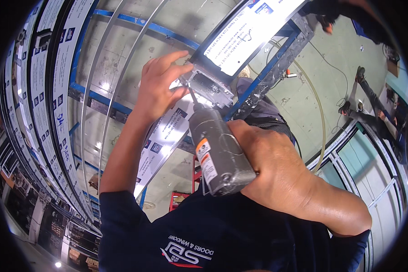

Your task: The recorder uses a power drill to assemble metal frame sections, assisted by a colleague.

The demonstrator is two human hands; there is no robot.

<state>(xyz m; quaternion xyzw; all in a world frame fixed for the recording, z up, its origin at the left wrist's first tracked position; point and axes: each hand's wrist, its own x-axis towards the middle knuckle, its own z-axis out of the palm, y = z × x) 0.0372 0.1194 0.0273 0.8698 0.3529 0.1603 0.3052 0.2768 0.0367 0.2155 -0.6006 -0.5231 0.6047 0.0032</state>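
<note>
My right hand (pixel 274 154) is wrapped around a dark grey power drill (pixel 215 147), whose body points up and to the left. Its thin bit (pixel 193 96) reaches the open metal end of a joint (pixel 208 86) between two aluminium profiles. One profile (pixel 240 43) with white printed film runs off to the upper right, and another film-covered profile (pixel 167 129) slants down to the left. Beside the bit tip, my left hand (pixel 161 86) has its thumb and fingers bent around the joint's edge. Whatever small piece lies between those fingers is too hidden to name.
A blue steel rack (pixel 161 31) supports the work. Film-wrapped profiles (pixel 54 90) stand along the left, with thin curved strips (pixel 118 68) nearer. Framed glass panels (pixel 356 154) are at the lower right. A hose (pixel 319 104) crosses the floor, and other people (pixel 376 102) are beyond.
</note>
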